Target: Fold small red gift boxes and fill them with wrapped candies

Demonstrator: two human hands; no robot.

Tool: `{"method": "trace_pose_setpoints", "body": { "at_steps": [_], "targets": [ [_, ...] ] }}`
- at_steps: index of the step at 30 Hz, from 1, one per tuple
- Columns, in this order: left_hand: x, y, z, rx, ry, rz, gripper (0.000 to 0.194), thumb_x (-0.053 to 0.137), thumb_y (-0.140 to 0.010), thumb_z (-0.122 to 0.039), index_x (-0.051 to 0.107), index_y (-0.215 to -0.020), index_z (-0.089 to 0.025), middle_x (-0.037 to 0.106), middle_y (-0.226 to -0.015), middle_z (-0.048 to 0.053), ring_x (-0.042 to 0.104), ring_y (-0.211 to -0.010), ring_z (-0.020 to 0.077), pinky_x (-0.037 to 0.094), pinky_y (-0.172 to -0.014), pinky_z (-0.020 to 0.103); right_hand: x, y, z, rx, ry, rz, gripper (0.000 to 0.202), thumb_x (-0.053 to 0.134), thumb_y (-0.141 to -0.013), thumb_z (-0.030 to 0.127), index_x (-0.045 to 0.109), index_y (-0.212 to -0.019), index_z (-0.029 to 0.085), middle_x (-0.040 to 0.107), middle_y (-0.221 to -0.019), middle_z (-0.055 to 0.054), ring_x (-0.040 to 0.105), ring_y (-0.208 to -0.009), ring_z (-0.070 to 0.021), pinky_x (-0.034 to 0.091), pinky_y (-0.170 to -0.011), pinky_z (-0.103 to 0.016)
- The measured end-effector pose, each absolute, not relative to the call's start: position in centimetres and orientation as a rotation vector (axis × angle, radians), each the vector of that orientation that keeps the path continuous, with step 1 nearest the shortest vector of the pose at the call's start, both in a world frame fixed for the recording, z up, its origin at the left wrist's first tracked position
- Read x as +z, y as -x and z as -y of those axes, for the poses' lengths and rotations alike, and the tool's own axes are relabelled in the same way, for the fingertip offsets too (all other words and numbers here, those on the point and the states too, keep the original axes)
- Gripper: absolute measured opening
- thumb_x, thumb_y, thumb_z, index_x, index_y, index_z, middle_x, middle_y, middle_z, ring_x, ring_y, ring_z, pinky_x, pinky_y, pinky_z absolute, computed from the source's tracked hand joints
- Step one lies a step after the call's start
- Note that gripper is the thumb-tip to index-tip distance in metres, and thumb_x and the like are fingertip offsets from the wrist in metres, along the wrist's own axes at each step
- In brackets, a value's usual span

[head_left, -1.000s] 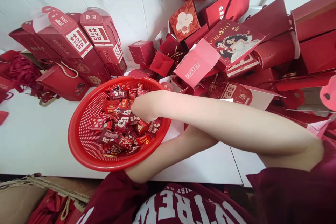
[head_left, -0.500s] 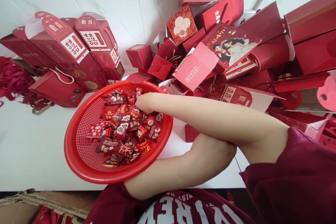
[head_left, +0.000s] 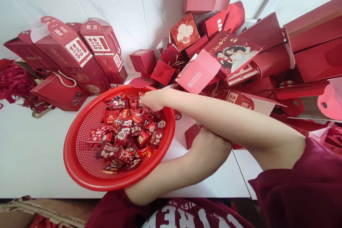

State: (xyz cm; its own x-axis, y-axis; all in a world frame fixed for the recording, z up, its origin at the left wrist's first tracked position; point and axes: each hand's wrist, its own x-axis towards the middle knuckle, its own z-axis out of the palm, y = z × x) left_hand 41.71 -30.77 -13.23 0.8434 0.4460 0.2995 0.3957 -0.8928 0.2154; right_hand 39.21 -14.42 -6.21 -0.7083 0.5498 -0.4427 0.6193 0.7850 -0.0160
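Note:
A red plastic basket [head_left: 71, 149] with a mesh wall holds several wrapped candies [head_left: 123, 131] in red and maroon. My right hand [head_left: 153, 100] reaches into its upper right part, fingers curled down and pressed together among the candies; what they hold is hidden. Beneath my right forearm, my left hand [head_left: 213, 144] is bent upward, its fingers out of sight behind that forearm. A small red box [head_left: 191, 135] lies beside the left hand. My left forearm runs along the basket's lower right rim.
Red gift boxes [head_left: 77, 51] stand at the left by the white wall, near dark red shredded paper [head_left: 17, 78]. More boxes [head_left: 232, 51] are heaped at the right on the white table [head_left: 32, 156]. An open cardboard carton [head_left: 61, 210] sits below the table's front edge.
My right hand has turned slightly, its knuckles now higher over the candies. My left hand has shifted a little left and down. The camera view has tilted slightly.

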Motion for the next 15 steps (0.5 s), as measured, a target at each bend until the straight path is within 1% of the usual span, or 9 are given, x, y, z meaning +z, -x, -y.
{"method": "trace_pose_setpoints", "body": {
  "at_steps": [1, 2, 3, 5, 7, 9, 11, 13, 15],
  "targets": [
    [-13.1, -41.6, 30.5, 0.498, -2.895, -0.673, 0.021, 0.051, -0.085, -0.001, 0.069, -0.090, -0.010, 0.069, -0.083, 0.013, 0.067, -0.080, 0.0245, 0.054, -0.067, 0.036, -5.5, -39.8, 14.6, -0.234, -0.887, -2.588, 0.039, 0.060, -0.083, 0.003, 0.071, -0.120, 0.010, 0.073, -0.114, -0.012, 0.067, -0.102, -0.0238, 0.047, -0.086, -0.030],
    [-13.0, -41.5, 30.3, 0.469, -2.918, -0.694, 0.023, 0.050, -0.083, 0.001, 0.068, -0.091, -0.009, 0.069, -0.082, 0.013, 0.067, -0.077, 0.0246, 0.053, -0.063, 0.035, -4.7, -40.5, 14.9, -0.240, -0.901, -2.625, 0.041, 0.059, -0.083, 0.003, 0.070, -0.121, 0.011, 0.073, -0.114, -0.012, 0.067, -0.100, -0.0232, 0.047, -0.084, -0.029],
    [-12.7, -41.3, 30.1, 0.432, -2.941, -0.720, 0.025, 0.049, -0.082, 0.003, 0.068, -0.095, -0.008, 0.069, -0.083, 0.012, 0.067, -0.075, 0.0243, 0.052, -0.061, 0.034, -3.9, -41.3, 15.4, -0.249, -0.928, -2.669, 0.041, 0.058, -0.083, 0.003, 0.070, -0.121, 0.011, 0.073, -0.112, -0.012, 0.067, -0.098, -0.0226, 0.047, -0.081, -0.029],
    [-12.1, -41.0, 29.9, 0.338, -2.979, -0.796, 0.033, 0.046, -0.084, 0.003, 0.063, -0.111, -0.007, 0.069, -0.094, 0.013, 0.068, -0.075, 0.0224, 0.051, -0.059, 0.032, -2.2, -43.3, 17.1, -0.272, -1.026, -2.787, 0.038, 0.056, -0.084, 0.002, 0.071, -0.117, 0.011, 0.074, -0.106, -0.012, 0.067, -0.091, -0.0212, 0.046, -0.078, -0.029],
    [-11.5, -40.7, 29.9, 0.274, -3.012, -0.859, 0.036, 0.043, -0.090, -0.001, 0.057, -0.123, -0.009, 0.068, -0.107, 0.013, 0.069, -0.077, 0.0206, 0.053, -0.061, 0.032, -0.6, -45.7, 19.8, -0.305, -1.192, -2.938, 0.036, 0.053, -0.085, 0.001, 0.072, -0.113, 0.014, 0.074, -0.102, -0.008, 0.066, -0.088, -0.0190, 0.046, -0.077, -0.029],
    [-11.1, -40.5, 30.1, 0.314, -3.044, -0.881, 0.033, 0.042, -0.094, -0.005, 0.055, -0.125, -0.011, 0.064, -0.118, 0.015, 0.069, -0.081, 0.0203, 0.054, -0.065, 0.033, 0.8, -48.3, 23.1, -0.376, -1.362, -3.115, 0.033, 0.050, -0.088, 0.003, 0.071, -0.110, 0.017, 0.073, -0.105, -0.005, 0.066, -0.091, -0.0164, 0.048, -0.080, -0.028],
    [-11.0, -40.5, 30.4, 0.393, -3.084, -0.871, 0.034, 0.044, -0.094, -0.007, 0.055, -0.126, -0.012, 0.061, -0.125, 0.016, 0.069, -0.087, 0.0209, 0.055, -0.072, 0.035, 1.3, -50.9, 26.6, -0.490, -1.593, -3.207, 0.028, 0.050, -0.092, 0.009, 0.069, -0.109, 0.020, 0.073, -0.103, -0.002, 0.067, -0.090, -0.0148, 0.050, -0.081, -0.028],
    [-11.1, -40.6, 30.6, 0.419, -3.126, -0.855, 0.036, 0.046, -0.091, -0.003, 0.055, -0.124, -0.012, 0.062, -0.122, 0.015, 0.069, -0.091, 0.0221, 0.054, -0.077, 0.037, 0.7, -53.3, 29.6, -0.642, -1.835, -3.247, 0.020, 0.050, -0.094, 0.014, 0.067, -0.103, 0.020, 0.072, -0.098, -0.002, 0.068, -0.085, -0.0139, 0.053, -0.077, -0.027],
    [-11.1, -40.7, 30.8, 0.400, -3.168, -0.845, 0.037, 0.044, -0.087, 0.002, 0.058, -0.119, -0.012, 0.065, -0.112, 0.013, 0.068, -0.092, 0.0232, 0.053, -0.077, 0.036, -0.8, -55.2, 31.7, -0.831, -2.009, -3.194, 0.016, 0.052, -0.093, 0.016, 0.066, -0.100, 0.019, 0.072, -0.095, -0.003, 0.068, -0.080, -0.0134, 0.054, -0.071, -0.026]
  ]
}}
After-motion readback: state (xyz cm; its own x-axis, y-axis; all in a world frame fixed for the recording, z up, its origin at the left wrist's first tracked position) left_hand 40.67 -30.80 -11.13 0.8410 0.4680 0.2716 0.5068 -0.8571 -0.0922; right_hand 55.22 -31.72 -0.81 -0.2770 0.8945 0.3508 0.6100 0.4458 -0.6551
